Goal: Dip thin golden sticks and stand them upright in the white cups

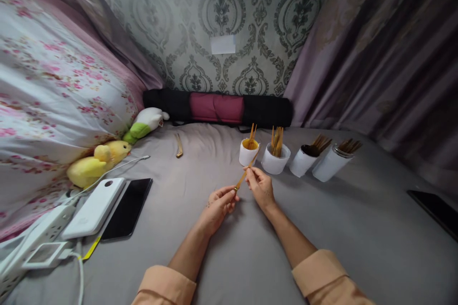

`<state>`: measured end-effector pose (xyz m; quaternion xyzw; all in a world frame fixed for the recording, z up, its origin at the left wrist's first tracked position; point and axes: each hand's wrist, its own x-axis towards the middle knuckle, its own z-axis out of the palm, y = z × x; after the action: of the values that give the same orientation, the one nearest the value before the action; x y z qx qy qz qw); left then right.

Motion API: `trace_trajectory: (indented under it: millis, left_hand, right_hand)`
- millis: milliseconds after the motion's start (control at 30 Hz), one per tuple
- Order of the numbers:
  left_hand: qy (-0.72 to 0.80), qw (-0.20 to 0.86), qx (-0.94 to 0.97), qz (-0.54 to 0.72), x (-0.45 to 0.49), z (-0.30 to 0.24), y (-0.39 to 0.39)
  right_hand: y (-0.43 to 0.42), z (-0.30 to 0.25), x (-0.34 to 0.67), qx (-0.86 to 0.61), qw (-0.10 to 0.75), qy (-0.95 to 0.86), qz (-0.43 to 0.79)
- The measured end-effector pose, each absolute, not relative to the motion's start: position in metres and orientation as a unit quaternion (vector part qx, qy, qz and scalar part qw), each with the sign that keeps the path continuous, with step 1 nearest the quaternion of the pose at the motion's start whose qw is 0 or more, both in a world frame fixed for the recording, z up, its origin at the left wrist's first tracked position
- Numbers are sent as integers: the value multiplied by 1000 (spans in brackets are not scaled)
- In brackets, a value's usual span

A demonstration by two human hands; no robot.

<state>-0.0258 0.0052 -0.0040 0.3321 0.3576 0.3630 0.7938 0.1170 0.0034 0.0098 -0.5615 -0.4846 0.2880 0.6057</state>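
Note:
My left hand (pixel 219 208) is closed around the near end of a thin yellow-brown stick (pixel 242 180), where a small golden piece shows at the fingertips. Higher up, my right hand (pixel 261 189) pinches the same stick, which slants up to the right. Its far tip reaches in front of a white cup (pixel 247 157) with a yellow inside and a few sticks standing in it. Right of that, a wider white cup (pixel 275 166) holds a bundle of similar sticks. A short golden-brown piece (pixel 179 146) lies on the grey sheet to the left.
Two white containers (pixel 302 162) (pixel 329 166) with darker sticks lean at the right. A black-and-maroon roll (pixel 216 107) lies along the wall. At left are plush toys (pixel 89 171), a white power bank (pixel 95 207), a black phone (pixel 128 209) and a power strip (pixel 34 233).

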Motion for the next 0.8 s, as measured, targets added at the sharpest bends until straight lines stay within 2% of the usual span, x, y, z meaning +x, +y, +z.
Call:
trace_trajectory:
  millis: [800]
  left_hand:
    - [349, 793, 350, 357, -29, -4, 6]
  right_hand:
    - [1, 52, 161, -572, 684, -393, 224]
